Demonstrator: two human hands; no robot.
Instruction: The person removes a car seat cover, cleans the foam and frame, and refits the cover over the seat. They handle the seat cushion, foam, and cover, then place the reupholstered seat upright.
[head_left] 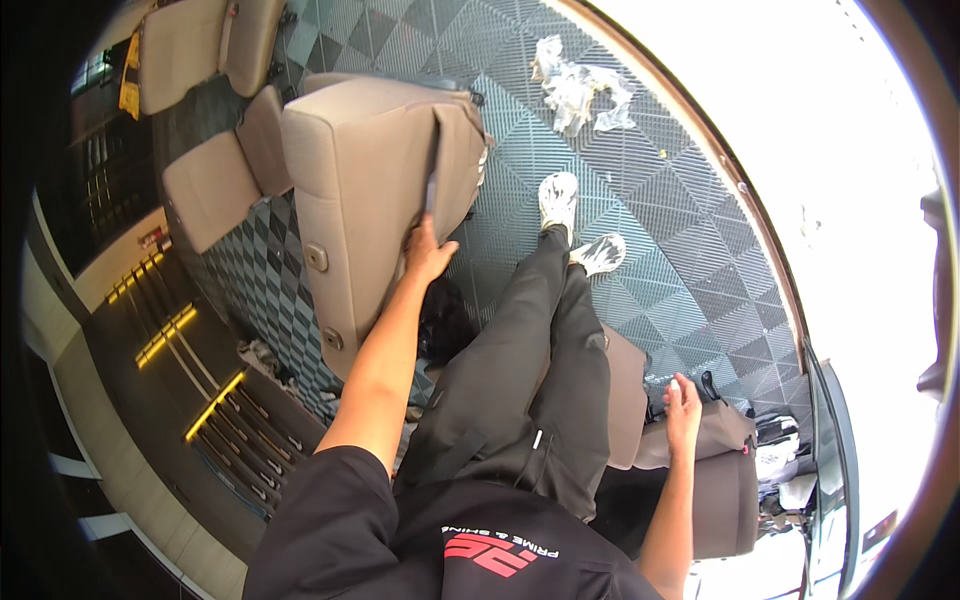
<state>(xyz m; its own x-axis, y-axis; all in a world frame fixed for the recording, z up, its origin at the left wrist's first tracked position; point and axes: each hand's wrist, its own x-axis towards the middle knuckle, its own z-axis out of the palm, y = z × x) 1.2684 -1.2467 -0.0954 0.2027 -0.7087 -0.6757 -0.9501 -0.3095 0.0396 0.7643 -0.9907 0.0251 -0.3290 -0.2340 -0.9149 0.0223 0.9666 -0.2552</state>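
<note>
A beige car seat (375, 150) stands to the left on the tiled floor, with a loose fabric flap or pocket on its back. My left hand (428, 255) rests against that back, thumb spread and index finger stretched out along the flap's edge. A narrow grey-blue strip (431, 192) shows just beyond the fingertip; whether it is a separate piece or the pocket's opening is unclear. The other left fingers are partly hidden against the fabric. Off to the right, my right hand (683, 405) hangs in the air with loosely bent fingers, nothing visible in it, above another brownish seat (715, 490).
Crumpled clear plastic (585, 90) lies on the floor ahead. More beige seats stand at the far left, including one seat (212, 195). Tools hang on a dark rack (190, 340) lit by yellow strips. A floor edge (735, 180) curves along the right.
</note>
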